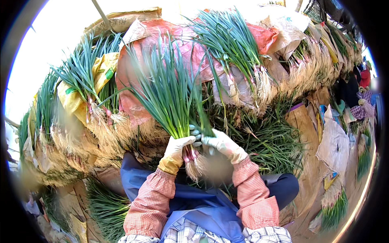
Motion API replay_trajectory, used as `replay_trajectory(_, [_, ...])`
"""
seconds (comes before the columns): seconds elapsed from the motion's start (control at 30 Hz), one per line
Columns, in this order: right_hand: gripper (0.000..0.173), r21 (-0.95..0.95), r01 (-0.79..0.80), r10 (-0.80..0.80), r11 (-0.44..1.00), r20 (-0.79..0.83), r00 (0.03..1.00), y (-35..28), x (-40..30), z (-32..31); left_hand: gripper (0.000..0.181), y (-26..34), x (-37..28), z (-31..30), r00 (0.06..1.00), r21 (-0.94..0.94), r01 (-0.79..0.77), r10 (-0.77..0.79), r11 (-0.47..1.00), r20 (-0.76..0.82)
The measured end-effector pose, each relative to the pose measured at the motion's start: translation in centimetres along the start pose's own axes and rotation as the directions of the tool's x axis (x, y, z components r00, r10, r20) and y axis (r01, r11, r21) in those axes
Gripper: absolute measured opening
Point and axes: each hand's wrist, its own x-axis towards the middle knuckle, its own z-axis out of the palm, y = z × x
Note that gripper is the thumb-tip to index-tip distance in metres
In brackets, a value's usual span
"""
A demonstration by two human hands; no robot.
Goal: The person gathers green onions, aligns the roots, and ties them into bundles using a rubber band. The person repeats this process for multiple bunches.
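Note:
My left hand (177, 150), in a whitish glove with a yellowed cuff, grips a bunch of green garlic (170, 100) around its lower stems. The leaves fan up and away from me. Pinkish bulbs and pale stringy roots (193, 165) hang below the fist. Close beside it, my right hand (226, 145), also gloved, is closed on a few more stalks (202, 117), blurred by motion. A brownish blur under that hand hides the root end of these stalks. The fingers of both hands almost meet.
A long heap of green garlic with dry roots (118, 136) runs across in front. Red sacking (136, 76) covers part of it, with loose bundles (231, 45) on top. Loose leaves (270, 142) litter the ground right. Another bundle (106, 209) lies left. Far right, people (361, 91) are nearby.

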Motion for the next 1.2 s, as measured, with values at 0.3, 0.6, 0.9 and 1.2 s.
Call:
replay_trajectory(0.3, [0.003, -0.917, 0.36, -0.56, 0.172, 0.21, 0.801, -2.1, 1.6, 2.0, 0.01, -1.8, -0.5, 0.5, 0.986, 0.225, -0.123, 0.145, 0.967, -0.082])
replay_trajectory(0.6, [0.025, 0.43, 0.159, -0.069, 0.889, -0.216, 0.974, -0.4, 3.5, 0.2, 0.054, 1.0, -3.3, 0.5, 0.999, 0.01, -0.011, 0.01, 1.0, 0.049])
replay_trajectory(0.9, [0.021, 0.73, 0.183, 0.018, 0.658, -0.259, 0.966, -1.6, 2.1, 5.7, 0.021, 0.0, -0.8, -0.6, 0.994, -0.086, 0.077, -0.071, 0.993, 0.078])
replay_trajectory(1.2, [0.021, 0.756, 0.583, -0.301, 0.296, -0.506, 0.808, -1.5, 1.7, -3.3, 0.039, -2.2, -0.7, -0.3, 0.999, -0.108, 0.01, -0.005, 0.994, 0.05])
